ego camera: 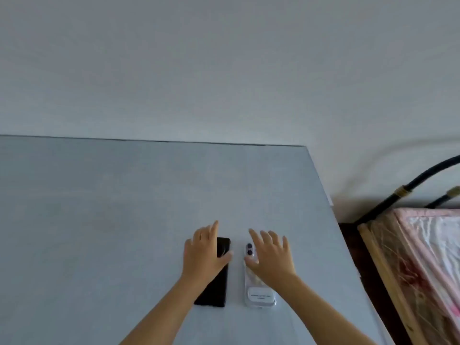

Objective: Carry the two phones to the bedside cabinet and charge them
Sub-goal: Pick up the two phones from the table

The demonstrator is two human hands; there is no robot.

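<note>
Two phones lie side by side, face down, on a pale grey table (99, 207). The black phone (217, 287) is on the left, the white phone (258, 295) in a clear case with a label is on the right. My left hand (202, 255) hovers over the upper half of the black phone, fingers spread, thumb across it. Spread above the top of the white phone is my right hand (270, 257), covering part of it beside its camera lenses. Neither hand grips a phone. No bedside cabinet or charger is in view.
A plain wall stands behind the table. The table's right edge (348, 240) runs diagonally, with a dark gap beyond it. At the far right is a bed (428, 257) with a pink patterned cover, a wooden rail and a black metal frame (423, 180).
</note>
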